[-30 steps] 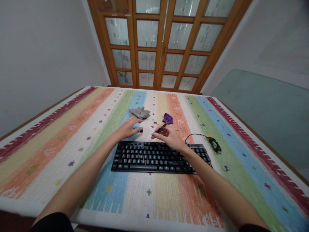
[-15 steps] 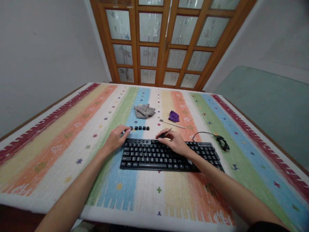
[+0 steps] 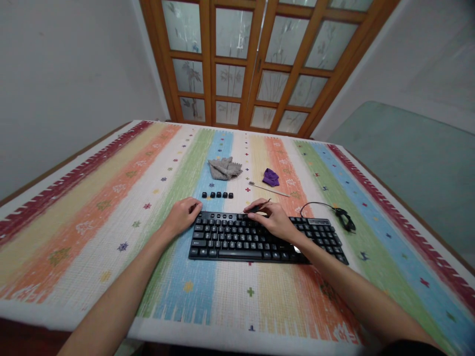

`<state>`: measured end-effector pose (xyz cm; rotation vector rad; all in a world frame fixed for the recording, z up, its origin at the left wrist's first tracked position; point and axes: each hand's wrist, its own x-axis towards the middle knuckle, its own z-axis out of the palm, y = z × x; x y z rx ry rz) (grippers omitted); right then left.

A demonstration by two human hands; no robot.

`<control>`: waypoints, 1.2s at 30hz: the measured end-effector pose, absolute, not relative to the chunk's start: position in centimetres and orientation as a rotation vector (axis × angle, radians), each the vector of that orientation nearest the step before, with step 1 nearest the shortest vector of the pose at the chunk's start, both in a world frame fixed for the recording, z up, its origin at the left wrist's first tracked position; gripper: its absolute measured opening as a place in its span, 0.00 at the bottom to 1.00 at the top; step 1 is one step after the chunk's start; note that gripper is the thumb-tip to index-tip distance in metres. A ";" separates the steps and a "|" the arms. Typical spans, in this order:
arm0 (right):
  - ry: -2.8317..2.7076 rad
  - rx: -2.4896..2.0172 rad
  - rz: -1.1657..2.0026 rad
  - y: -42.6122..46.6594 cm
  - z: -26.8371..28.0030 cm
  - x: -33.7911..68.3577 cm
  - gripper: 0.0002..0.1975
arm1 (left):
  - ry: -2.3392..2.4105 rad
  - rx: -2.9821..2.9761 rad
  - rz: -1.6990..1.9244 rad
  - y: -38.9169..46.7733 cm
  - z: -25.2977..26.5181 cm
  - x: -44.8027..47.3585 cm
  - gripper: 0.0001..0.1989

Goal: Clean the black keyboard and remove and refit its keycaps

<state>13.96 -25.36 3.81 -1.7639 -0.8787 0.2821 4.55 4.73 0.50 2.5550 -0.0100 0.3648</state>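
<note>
A black keyboard [image 3: 237,242] lies on the striped cloth, its upper row partly under my right hand. My left hand [image 3: 181,216] is curled closed at the keyboard's top left corner, thumb and fingertips against the edge. My right hand [image 3: 274,220] rests over the top middle of the keyboard. Its fingers pinch a small dark tool [image 3: 254,209] with a thin brownish end sticking up; its exact kind is unclear. Several loose black keycaps [image 3: 218,195] stand in a row just beyond the keyboard, near my left fingers.
Behind the keycaps lies a crumpled grey cloth [image 3: 224,169]. To its right are a purple cloth piece [image 3: 270,177] and a thin rod-handled brush [image 3: 269,189]. The keyboard's bundled cable [image 3: 345,220] lies right. Glass-paned wooden doors [image 3: 245,62] stand beyond the table.
My left hand has moved back from the leftmost keycap to the keyboard's corner. My right hand stays at the keyboard's top with the dark tool. The whole view has shifted slightly.
</note>
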 end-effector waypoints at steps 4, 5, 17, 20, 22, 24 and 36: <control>-0.817 -1.752 0.358 -25.5 3.8 14.8 0.11 | -0.014 2.561 0.348 4.8 0.4 4.6 0.15; -0.807 -1.762 0.384 -25.7 3.9 15.0 0.12 | -0.018 2.560 0.347 4.8 0.4 4.6 0.15; -0.795 -1.821 0.376 -26.4 4.1 14.9 0.12 | -0.009 2.558 0.329 4.7 0.5 4.7 0.15; -0.835 -1.855 0.367 -26.2 4.2 14.8 0.11 | -0.015 2.559 0.331 4.8 0.4 4.8 0.15; -0.879 -1.884 0.356 -25.8 4.5 14.8 0.10 | -0.020 2.558 0.336 4.8 0.3 4.8 0.15; -0.932 -1.921 0.332 -25.4 4.9 14.7 0.09 | -0.023 2.557 0.339 4.8 0.2 4.8 0.15; -1.172 -2.044 0.281 -22.3 5.9 14.4 0.08 | -0.028 2.562 0.319 4.9 0.2 4.8 0.15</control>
